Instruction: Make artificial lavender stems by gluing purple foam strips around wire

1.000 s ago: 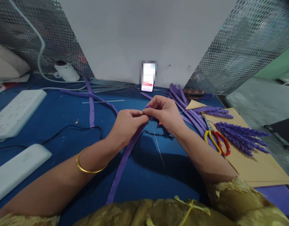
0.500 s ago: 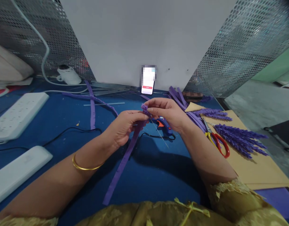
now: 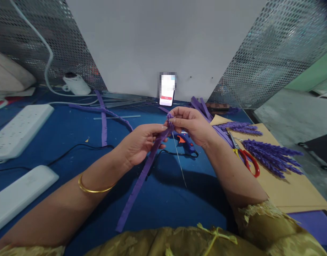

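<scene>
Seen from the head camera, two bare hands meet over the middle of a blue tabletop [image 3: 72,131], working on a purple strip [image 3: 136,192] and a thin wire [image 3: 179,156]. The right hand [image 3: 194,126] has its thumb and forefinger pinched together on the strip's gathered, frilly tip [image 3: 169,119], which points up between the hands. The left hand [image 3: 138,144] clamps the strip between thumb and fingers just below that tip; the rest slants down toward the wearer. The wire hangs below the tip; how it is fixed inside is hidden by the fingers. The step looks like winding the strip around the wire. To do it well, the right fingers should roll the tip in small turns, while the left ones feed the strip flat and lightly taut, each turn slightly lower than the last, with the fringe left uncrushed. Beyond the hands lies a blue glue gun [image 3: 189,145] with an orange trigger; any glue is best kept sparing, and fingers clear of its nozzle. Finished-looking purple flower sprigs [image 3: 272,156] at right offer a guide to even fullness.
</scene>
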